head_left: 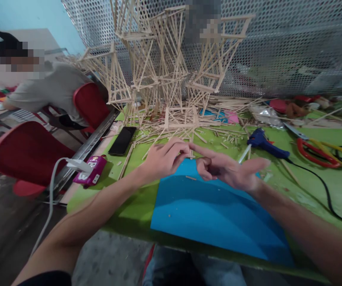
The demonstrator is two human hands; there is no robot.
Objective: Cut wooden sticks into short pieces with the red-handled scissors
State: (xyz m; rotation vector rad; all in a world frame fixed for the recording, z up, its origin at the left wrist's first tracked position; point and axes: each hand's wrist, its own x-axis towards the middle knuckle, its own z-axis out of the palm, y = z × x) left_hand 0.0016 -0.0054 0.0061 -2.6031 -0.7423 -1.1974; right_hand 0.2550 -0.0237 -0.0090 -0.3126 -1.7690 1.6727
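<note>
My left hand (163, 159) hovers over the far edge of a blue paper sheet (212, 216), its thumb and fingers pinched together right at the tip of my right index finger. My right hand (232, 171) lies palm up, with index finger stretched left, thumb out to the right and the other fingers curled; nothing shows in it. Whether something tiny sits in the left pinch I cannot make out. Just beyond both hands lie loose wooden sticks (185, 129), and behind them rises a tall lattice of glued sticks (165, 71).
On the green table (129, 206) are a blue glue gun (263, 143) with a black cable (328, 196), red-and-yellow scissors (325, 153), a black phone (122, 140) and a pink power strip (89, 171). A perforated metal screen (292, 43) backs it. Left: red chairs (24, 155), a seated person (50, 91).
</note>
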